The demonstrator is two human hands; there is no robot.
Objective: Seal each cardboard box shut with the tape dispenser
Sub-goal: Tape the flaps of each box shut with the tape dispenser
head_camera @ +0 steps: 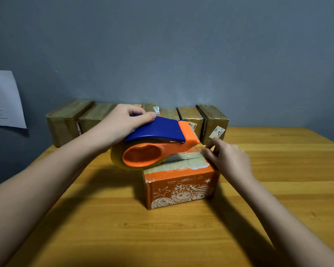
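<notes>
An orange printed cardboard box (pixel 181 189) stands in the middle of the wooden table (pixel 104 218). Its top flaps meet along a seam with old tape on them. My left hand (pixel 123 124) grips the blue handle of the tape dispenser (pixel 158 139), which has an orange body and a roll of clear tape. The dispenser hovers over the box's top left part, its toothed cutter pointing right. My right hand (pixel 228 157) pinches the free end of the clear tape at the box's far right top edge.
Several brown cardboard boxes (pixel 212 120) wrapped in tape stand in a row against the grey wall at the back of the table. A sheet of paper (pixel 4 99) hangs on the wall at the left.
</notes>
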